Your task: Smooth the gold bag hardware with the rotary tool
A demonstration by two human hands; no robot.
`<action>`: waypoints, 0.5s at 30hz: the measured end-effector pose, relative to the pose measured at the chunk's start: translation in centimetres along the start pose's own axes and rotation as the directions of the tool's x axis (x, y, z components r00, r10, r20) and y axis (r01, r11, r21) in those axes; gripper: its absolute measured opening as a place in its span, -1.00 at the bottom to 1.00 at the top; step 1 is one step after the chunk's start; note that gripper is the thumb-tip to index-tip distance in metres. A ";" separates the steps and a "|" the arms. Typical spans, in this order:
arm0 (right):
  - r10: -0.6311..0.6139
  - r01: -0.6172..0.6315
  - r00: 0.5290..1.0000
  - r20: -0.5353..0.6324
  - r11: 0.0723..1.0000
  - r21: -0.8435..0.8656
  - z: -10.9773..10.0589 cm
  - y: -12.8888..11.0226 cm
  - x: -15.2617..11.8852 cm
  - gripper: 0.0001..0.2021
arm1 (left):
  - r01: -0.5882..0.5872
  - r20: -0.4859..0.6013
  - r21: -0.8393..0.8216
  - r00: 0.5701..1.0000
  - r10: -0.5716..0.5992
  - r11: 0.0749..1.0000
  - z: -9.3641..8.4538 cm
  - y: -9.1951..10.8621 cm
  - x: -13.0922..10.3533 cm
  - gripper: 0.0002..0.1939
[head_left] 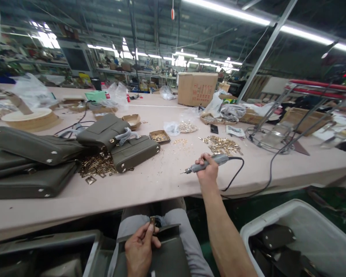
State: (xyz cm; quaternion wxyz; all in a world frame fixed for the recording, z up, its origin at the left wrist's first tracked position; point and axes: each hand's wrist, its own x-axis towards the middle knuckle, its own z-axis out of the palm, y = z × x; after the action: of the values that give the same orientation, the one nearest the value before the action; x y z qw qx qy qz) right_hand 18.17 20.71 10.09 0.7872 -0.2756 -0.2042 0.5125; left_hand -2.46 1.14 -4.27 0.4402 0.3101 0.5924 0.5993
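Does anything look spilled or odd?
Maybe. Small gold-coloured metal pieces lie loose on the pale pinkish table beyond the right hand, outside the shallow brown box. They look spilled, but could be piled there deliberately.

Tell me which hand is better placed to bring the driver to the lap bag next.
Probably the right hand: it grips the driver. The left hand is at the bag, pinching a small metal piece.

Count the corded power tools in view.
1: the grey corded tool, in the right hand, over the table. Others may be hidden.
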 end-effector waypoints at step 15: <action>-0.140 0.129 0.844 -0.518 0.990 -0.057 -4.0 3.4 16.8 -0.71 | 0.002 -0.089 -0.046 0.996 -0.007 0.999 1.4 1.3 0.3 -0.44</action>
State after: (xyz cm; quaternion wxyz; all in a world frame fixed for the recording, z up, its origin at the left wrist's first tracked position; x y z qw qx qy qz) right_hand 24.77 36.42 5.50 0.8442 -0.3968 -0.0074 0.3603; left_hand -1.56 2.17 -2.91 0.4218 0.2715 0.5981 0.6250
